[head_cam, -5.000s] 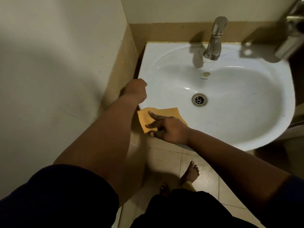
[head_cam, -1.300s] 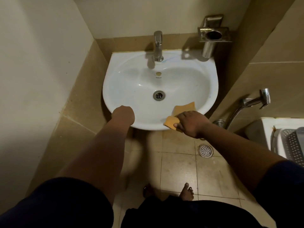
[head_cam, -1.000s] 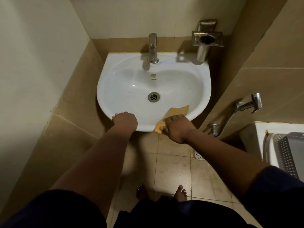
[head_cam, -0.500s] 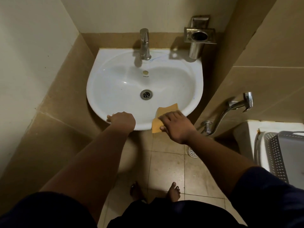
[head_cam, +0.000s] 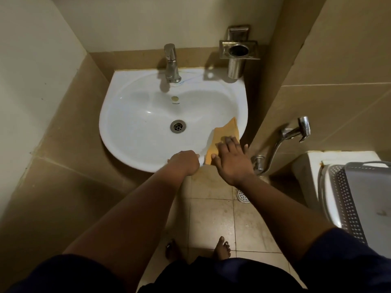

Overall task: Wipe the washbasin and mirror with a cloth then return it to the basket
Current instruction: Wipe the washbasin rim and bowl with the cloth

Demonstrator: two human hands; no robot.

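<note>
- At the frame's centre, the cloth point(head_cam: 224, 136) is pressed on the washbasin point(head_cam: 135, 144) rim by the right hand point(head_cam: 232, 159), fingers spread flat.
- The rim is gripped by the left hand point(head_cam: 184, 161), fingers curled.
- Mirror and basket point(head_cam: 357, 197) are judged still pending.

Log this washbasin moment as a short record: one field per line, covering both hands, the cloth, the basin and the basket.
left hand: curled over the front rim of the washbasin, bracing
right hand: fingers spread flat, pressing the cloth onto the rim
cloth: orange, draped over the basin's front-right rim, one end inside the bowl
tap: at the back, no water seen running
basket: grey, perforated, at the far right, apart from both hands
mirror: not in view
</note>
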